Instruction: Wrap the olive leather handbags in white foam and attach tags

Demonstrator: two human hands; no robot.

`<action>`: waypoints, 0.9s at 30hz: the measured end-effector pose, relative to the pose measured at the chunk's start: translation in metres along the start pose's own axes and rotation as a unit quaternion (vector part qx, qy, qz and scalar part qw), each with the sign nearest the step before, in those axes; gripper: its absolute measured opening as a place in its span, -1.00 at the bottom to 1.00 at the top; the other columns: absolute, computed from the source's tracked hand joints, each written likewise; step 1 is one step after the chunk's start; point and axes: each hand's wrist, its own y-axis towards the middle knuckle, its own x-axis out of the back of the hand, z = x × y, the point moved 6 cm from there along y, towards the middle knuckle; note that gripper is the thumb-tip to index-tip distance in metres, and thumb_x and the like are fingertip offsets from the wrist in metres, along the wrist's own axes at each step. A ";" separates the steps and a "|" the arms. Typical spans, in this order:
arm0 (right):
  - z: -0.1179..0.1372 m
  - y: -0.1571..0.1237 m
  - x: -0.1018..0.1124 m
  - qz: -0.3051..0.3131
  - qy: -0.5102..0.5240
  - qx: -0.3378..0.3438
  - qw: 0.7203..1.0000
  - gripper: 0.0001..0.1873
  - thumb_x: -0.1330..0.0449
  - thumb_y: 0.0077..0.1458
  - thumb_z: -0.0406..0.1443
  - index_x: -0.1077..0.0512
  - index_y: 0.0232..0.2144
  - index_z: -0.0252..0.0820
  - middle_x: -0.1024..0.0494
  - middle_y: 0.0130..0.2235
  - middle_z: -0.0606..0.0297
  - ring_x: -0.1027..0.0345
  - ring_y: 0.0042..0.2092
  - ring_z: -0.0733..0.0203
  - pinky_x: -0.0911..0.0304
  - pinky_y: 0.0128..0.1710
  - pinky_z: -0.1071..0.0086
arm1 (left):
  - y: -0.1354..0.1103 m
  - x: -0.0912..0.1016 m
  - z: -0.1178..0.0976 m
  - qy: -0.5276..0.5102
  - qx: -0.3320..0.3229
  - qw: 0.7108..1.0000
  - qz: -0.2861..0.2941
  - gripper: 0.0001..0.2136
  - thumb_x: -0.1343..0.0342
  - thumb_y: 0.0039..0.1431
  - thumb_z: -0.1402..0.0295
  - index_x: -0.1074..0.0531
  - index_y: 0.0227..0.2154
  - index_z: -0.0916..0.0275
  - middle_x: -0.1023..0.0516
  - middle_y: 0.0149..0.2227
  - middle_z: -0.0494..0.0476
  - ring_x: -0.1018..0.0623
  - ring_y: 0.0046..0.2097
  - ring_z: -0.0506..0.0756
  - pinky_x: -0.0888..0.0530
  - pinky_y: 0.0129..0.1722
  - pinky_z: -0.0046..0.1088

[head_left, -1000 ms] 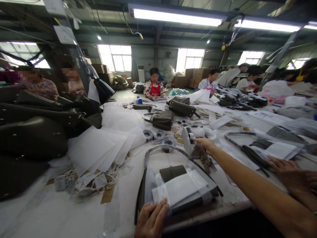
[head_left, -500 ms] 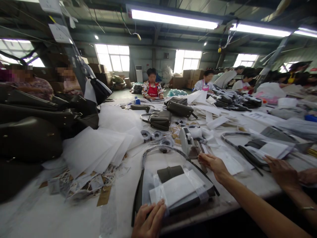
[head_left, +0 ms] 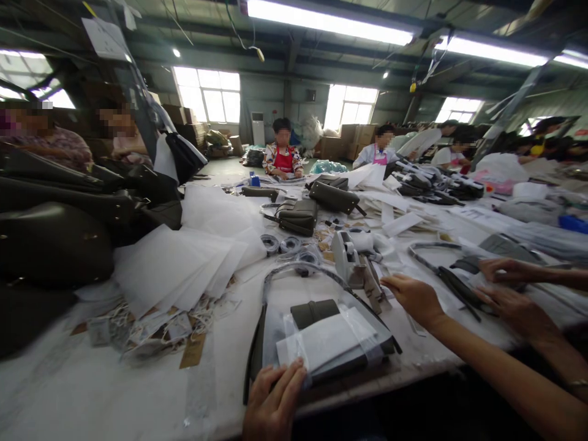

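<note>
A dark olive handbag [head_left: 315,314] lies flat on the table in front of me, its long wrapped strap [head_left: 301,266] looped away from me. Folded white paper [head_left: 328,344] and clear film cover much of the bag. My left hand [head_left: 275,398] rests on its near left corner, fingers stretched out over the film. To the right of a grey tape dispenser [head_left: 345,257], my right hand [head_left: 416,300] pinches thumb and fingers together, seemingly on a strip of clear tape that barely shows.
Fanned white sheets [head_left: 184,263] and a heap of corded tags [head_left: 156,324] lie left, before piled dark bags [head_left: 50,245]. More bags [head_left: 294,215] lie behind. At right, a co-worker's hands [head_left: 519,306] work over another bag [head_left: 459,285]. Other people sit farther off.
My right hand has drawn slightly to the right, away from the tape dispenser. My left hand stays on the bag. At right, the co-worker's hands have shifted over their bag.
</note>
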 end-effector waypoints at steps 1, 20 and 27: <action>0.008 -0.002 0.010 0.006 -0.072 0.057 0.996 -0.77 -0.11 0.13 -0.32 -0.58 -0.29 -0.05 -0.63 -0.27 0.21 -0.46 -0.35 0.14 -0.18 -0.46 0.39 | 0.001 0.001 0.000 0.000 0.001 1.000 -0.001 -0.70 -0.01 0.32 0.47 -0.48 0.05 0.11 -0.62 -0.03 -0.02 -0.55 -0.11 0.08 -0.46 -0.02 -0.31; 0.250 -0.023 -0.036 0.560 0.233 0.322 0.727 -0.71 -0.23 0.15 -0.11 -0.62 -0.31 -0.19 -0.55 -0.45 0.32 -0.33 -0.45 0.34 -0.17 -0.46 0.52 | 0.012 0.013 -0.004 -0.054 0.108 0.992 0.027 -0.73 -0.09 0.29 0.46 -0.48 0.00 0.07 -0.62 -0.03 0.02 -0.52 -0.08 0.07 -0.47 0.03 -0.25; 0.257 0.010 -0.083 0.471 0.126 0.425 0.762 -0.80 -0.28 0.08 -0.15 -0.62 -0.44 -0.13 -0.53 -0.51 0.37 -0.28 -0.50 0.36 -0.04 -0.49 0.49 | 0.010 0.012 -0.003 -0.070 0.117 0.990 0.020 -0.74 -0.07 0.31 0.45 -0.47 0.01 0.09 -0.61 -0.01 -0.03 -0.51 -0.06 0.07 -0.42 0.06 -0.24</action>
